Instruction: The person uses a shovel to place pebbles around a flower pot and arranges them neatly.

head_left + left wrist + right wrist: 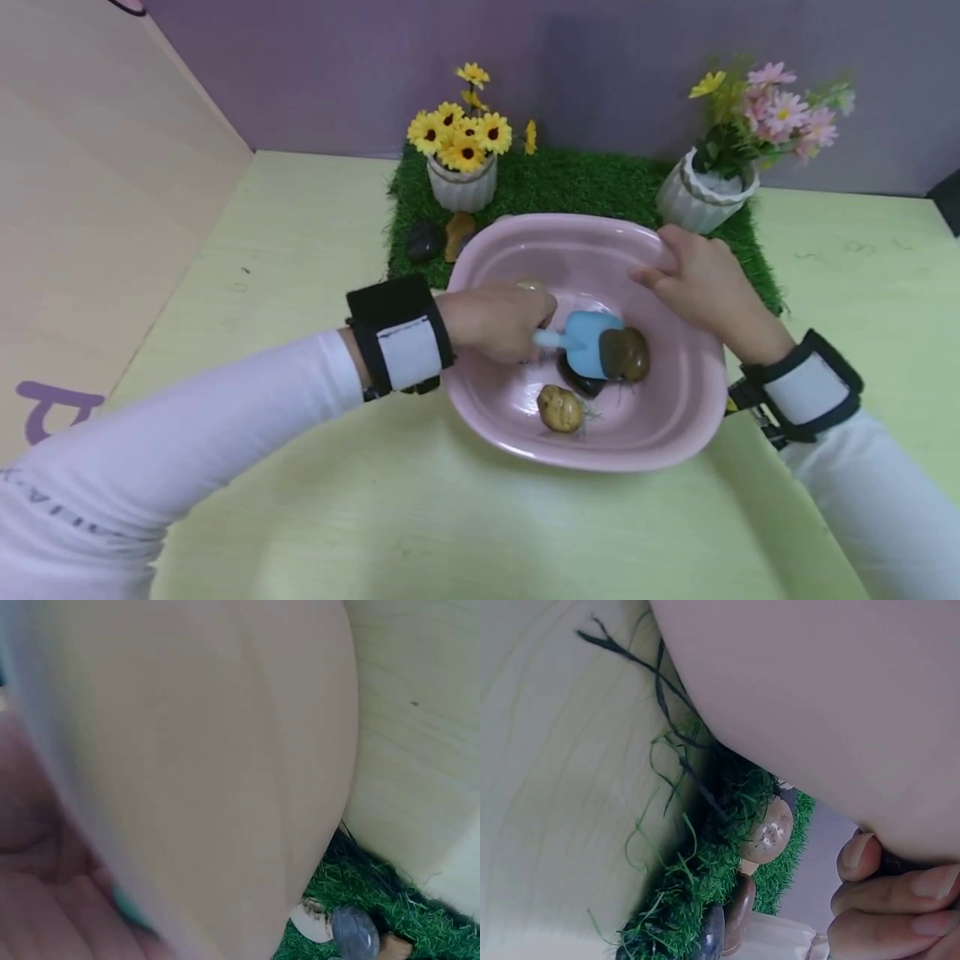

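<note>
A pink basin (pixel 675 417) stands on the pale table, half on a green grass mat (pixel 570 183). My left hand (pixel 498 321) grips the handle of a small blue scoop (pixel 588 342) inside the basin. A brown stone (pixel 626 354) lies on the scoop's blade, a black stone (pixel 581 385) sits under it, and a tan stone (pixel 560 408) rests near the front wall. My right hand (pixel 693 279) holds the basin's far right rim. In the right wrist view its fingers (pixel 889 896) curl under the basin's underside (pixel 817 697). The left wrist view is filled by the basin wall (pixel 210 765).
A white pot of yellow flowers (pixel 462 158) and a white pot of pink flowers (pixel 705 187) stand on the mat behind the basin. Dark and tan stones (pixel 441 237) lie on the mat at the left. A wooden side wall (pixel 97 192) rises on the left.
</note>
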### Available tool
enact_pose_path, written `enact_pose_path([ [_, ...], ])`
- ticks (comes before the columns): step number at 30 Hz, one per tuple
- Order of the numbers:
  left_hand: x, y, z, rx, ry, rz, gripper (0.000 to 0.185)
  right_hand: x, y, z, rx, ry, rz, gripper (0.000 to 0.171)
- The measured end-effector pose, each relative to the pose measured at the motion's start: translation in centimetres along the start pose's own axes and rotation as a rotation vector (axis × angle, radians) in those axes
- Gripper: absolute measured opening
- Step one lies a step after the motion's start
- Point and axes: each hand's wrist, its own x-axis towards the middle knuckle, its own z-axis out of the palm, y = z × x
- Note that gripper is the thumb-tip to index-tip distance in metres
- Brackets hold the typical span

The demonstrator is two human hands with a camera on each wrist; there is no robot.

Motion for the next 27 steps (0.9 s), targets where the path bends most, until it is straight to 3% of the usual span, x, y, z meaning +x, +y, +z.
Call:
enact_pose_path([
  [5, -0.2, -0.8, 0.5, -0.040, 0.027, 0.066, 0.028, 0.0, -0.2, -0.1, -0.007, 0.000, -0.002, 0.031],
  [12, -0.2, -2.5, 1.9, 0.002, 0.169, 0.230, 0.011, 0.1, -0.3, -0.1, -0.009, -0.046, 0.046, 0.030],
  [17, -0.2, -2.8, 2.6, 0.021, 0.256, 0.232, 0.010, 0.1, -0.2, -0.1, -0.007, -0.051, 0.055, 0.033],
  [27, -0.5, -2.7, 3.0, -0.042, 0.399, 0.204, 0.020, 0.2, -0.1, 0.0, -0.023, -0.013, 0.019, 0.035],
])
